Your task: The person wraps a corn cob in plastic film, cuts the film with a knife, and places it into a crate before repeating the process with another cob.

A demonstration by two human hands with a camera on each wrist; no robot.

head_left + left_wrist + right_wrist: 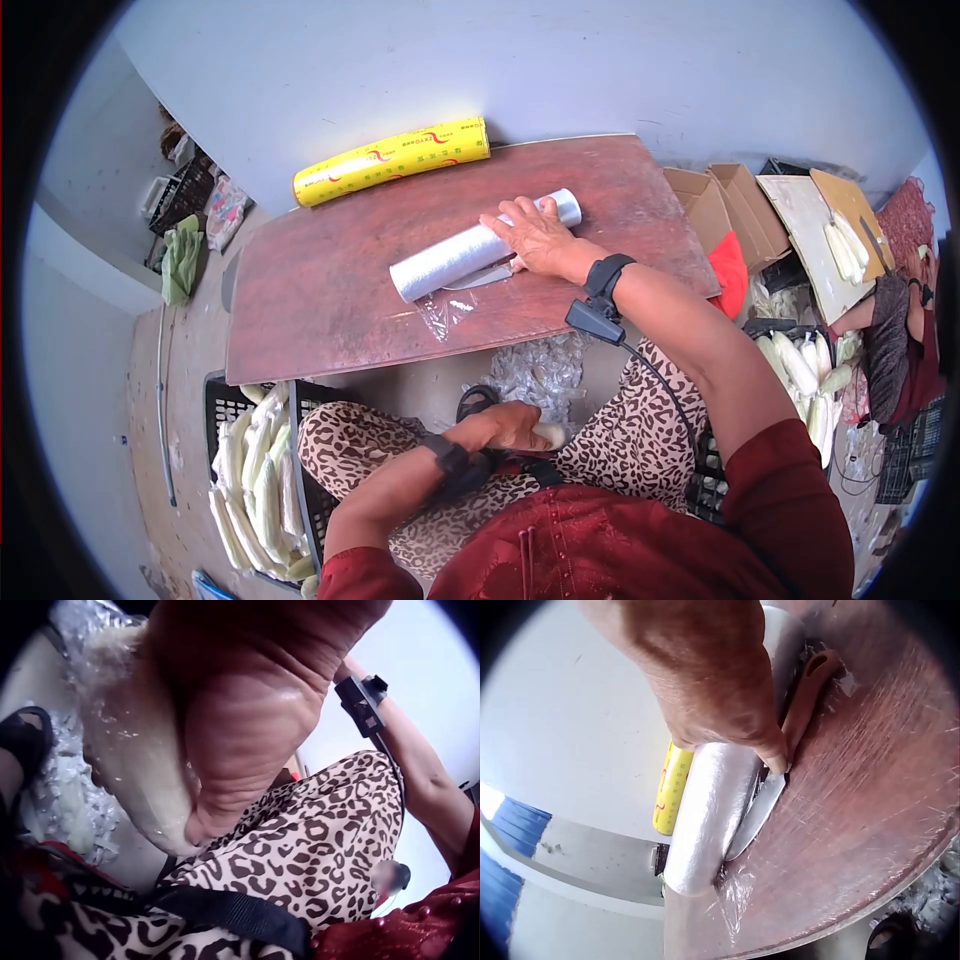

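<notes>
My left hand (512,427), low over the lap, grips a pale, tapered vegetable (139,757) with clear film around its upper end. The palm hides part of it in the left wrist view. On the tabletop, my right hand (540,238) rests across a roll of cling film (445,262), its fingers spread over the top. Beside the roll lies a knife (759,819) with a brown handle (808,701); the right thumb touches it near where blade and handle meet. A loose flap of film (739,896) hangs from the roll's near end onto the wood.
A yellow printed roll (390,162) lies along the back edge of the reddish wooden table (310,310). Crates of long pale vegetables (262,480) stand on both sides. Crumpled film (540,370) covers the floor below. Another person (905,330) works at a board on the right.
</notes>
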